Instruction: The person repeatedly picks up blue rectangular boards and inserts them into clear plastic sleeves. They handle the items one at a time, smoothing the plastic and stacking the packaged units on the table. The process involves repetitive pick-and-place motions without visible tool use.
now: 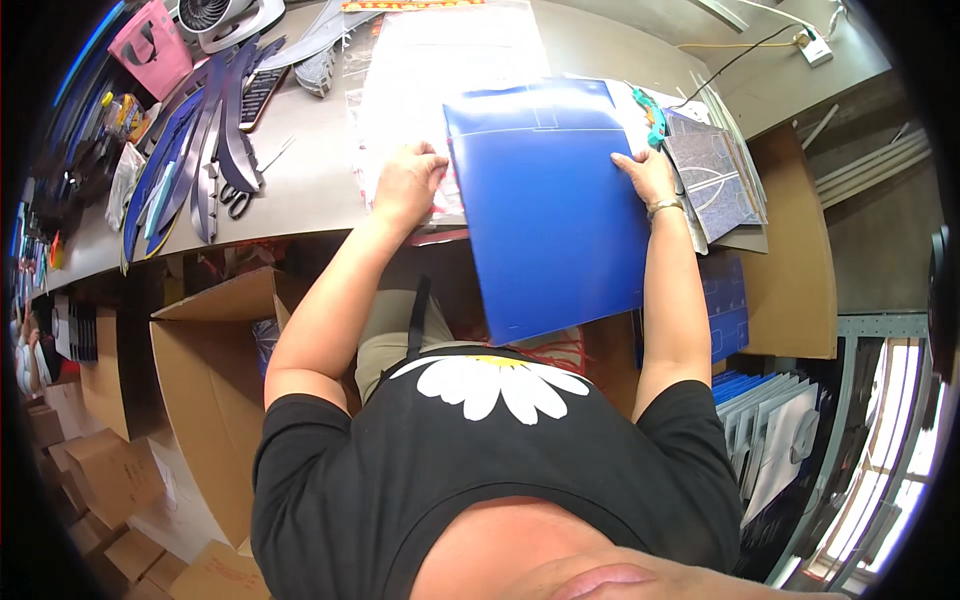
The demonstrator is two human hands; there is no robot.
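A large glossy blue sheet (545, 220) with thin white lines lies partly on the worktable, its near end hanging over the front edge toward my body. My left hand (408, 185) is closed at its left edge, thumb and fingertips pinched together there. At the right edge, my right hand (648, 178) grips the sheet with the thumb on top; the other fingers are partly hidden. Under and behind it is a white sheet in clear plastic (450, 50). A teal cutter-like tool (648, 115) lies just beyond my right hand.
Grey printed boards (708, 180) are stacked at the right. Long dark curved strips (235, 120), black scissors (236, 202), a pink bag (150, 45) and a fan (225, 20) occupy the table's left. An open cardboard box (205, 400) stands below; upright panels (770, 430) are at lower right.
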